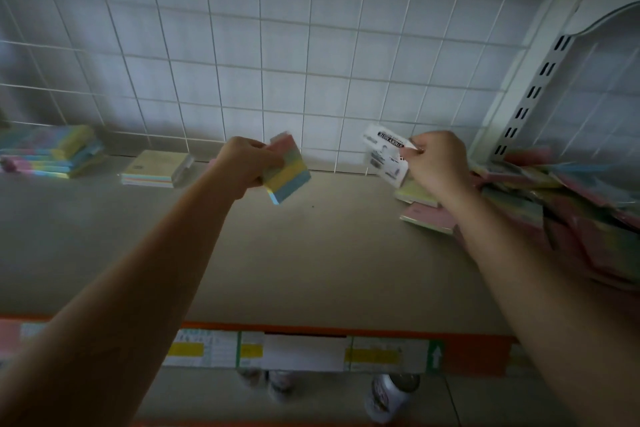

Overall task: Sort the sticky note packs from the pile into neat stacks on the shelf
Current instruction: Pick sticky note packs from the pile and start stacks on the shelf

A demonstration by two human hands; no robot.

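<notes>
Two packs held clear of shelf (311,253): left hand (242,163) fingers gripping striped sticky note pack (289,177); right hand (438,163) fingers pinching white-labelled pack (384,158) above pile (554,198); presumably for sorting toward stacks (52,152).

Striped pack (286,170) held aloft; labelled pack (385,157) likewise, tilted.

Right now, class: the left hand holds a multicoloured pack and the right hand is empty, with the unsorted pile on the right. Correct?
Not quite. In the head view the right hand pinches a white printed pack. The left hand does hold the multicoloured pack, and the pile lies right.
</notes>
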